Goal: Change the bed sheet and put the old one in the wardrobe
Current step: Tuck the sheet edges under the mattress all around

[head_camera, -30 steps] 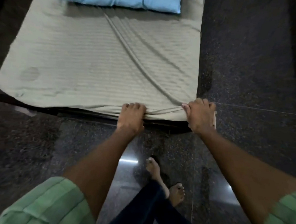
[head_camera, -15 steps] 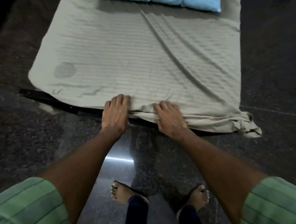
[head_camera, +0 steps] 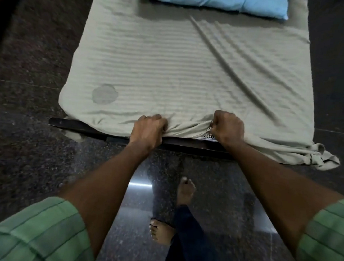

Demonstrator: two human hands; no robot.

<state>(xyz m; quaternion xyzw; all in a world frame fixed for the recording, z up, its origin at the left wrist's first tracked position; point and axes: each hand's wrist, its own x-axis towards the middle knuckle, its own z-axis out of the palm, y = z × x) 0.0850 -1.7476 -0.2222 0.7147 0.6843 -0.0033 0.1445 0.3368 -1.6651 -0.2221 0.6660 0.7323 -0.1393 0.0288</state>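
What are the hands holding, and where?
Both the left hand and right hand grip the bed sheet at its bunched foot-end edge.

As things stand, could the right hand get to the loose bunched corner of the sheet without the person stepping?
Probably yes. The right hand grips the sheet at the foot edge, and the bunched corner hangs on that same side with nothing between them; it would have to let go first.

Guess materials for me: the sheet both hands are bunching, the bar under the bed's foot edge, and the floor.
Bed sheet: looks like soft woven fabric, matte pale green with faint stripes; it creases and bunches where the left hand and right hand grip it.
Bed frame: rigid, dark; wood or painted metal, cannot tell.
Floor: seems polished speckled stone, glossy, mirroring light.
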